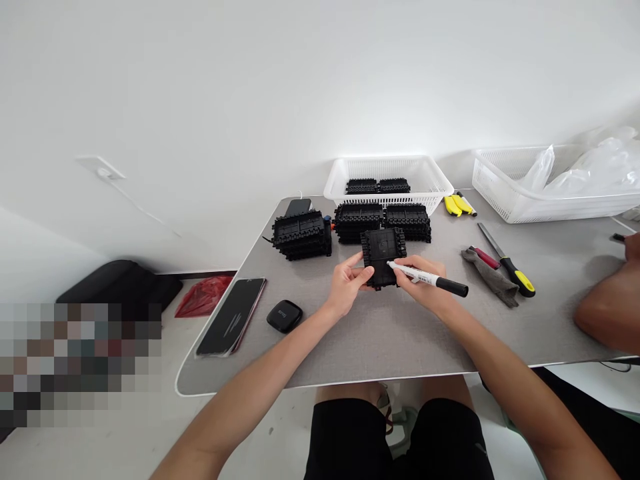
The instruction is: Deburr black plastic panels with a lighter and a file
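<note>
My left hand (347,285) grips a black plastic part (381,248) by its left edge, tilted up above the table. The part is flat and rectangular, with toothed edges on its sides. In my right hand (420,277) is a white marker (419,274), its tip at the face of the part and its black end pointing right. Whether the tip touches the plastic I cannot tell. Just behind stand stacks of similar black parts, one stack (301,235) to the left and two more (358,223) (407,222) side by side.
A white basket (345,175) at the wall holds more black parts. Another basket (530,200) holds plastic bags. Right of me lie a file (505,259), a grey cloth (493,279) and a yellow tool (457,205). A phone (233,317) and black case (285,316) lie left. A co-worker's arm (613,307) rests at right.
</note>
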`<move>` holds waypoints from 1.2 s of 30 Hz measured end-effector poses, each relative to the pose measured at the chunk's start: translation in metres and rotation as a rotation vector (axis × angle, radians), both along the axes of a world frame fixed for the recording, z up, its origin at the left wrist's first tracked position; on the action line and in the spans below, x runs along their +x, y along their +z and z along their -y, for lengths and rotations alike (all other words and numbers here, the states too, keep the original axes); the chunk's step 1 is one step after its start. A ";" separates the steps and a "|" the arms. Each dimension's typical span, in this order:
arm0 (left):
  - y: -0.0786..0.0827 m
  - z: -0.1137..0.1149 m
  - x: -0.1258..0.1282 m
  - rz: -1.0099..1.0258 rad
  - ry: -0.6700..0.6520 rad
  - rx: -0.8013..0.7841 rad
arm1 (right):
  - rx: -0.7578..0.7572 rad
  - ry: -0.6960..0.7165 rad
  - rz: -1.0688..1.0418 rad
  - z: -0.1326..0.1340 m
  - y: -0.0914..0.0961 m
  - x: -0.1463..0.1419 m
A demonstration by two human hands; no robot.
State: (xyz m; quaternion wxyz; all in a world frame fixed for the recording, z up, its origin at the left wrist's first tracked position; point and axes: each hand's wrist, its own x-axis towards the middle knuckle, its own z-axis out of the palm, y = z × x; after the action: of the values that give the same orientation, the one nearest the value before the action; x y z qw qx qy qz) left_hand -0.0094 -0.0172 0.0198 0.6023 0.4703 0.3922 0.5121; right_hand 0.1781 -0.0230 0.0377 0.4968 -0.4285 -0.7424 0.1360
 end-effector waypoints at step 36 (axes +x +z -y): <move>-0.004 0.013 0.012 -0.031 -0.092 0.023 | 0.131 -0.085 -0.219 -0.003 -0.007 0.004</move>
State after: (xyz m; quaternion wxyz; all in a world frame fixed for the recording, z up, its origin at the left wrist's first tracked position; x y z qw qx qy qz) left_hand 0.0026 -0.0304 0.0157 0.6137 0.5024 0.3737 0.4810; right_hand 0.1822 -0.0198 0.0306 0.6072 -0.4088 -0.6720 0.1122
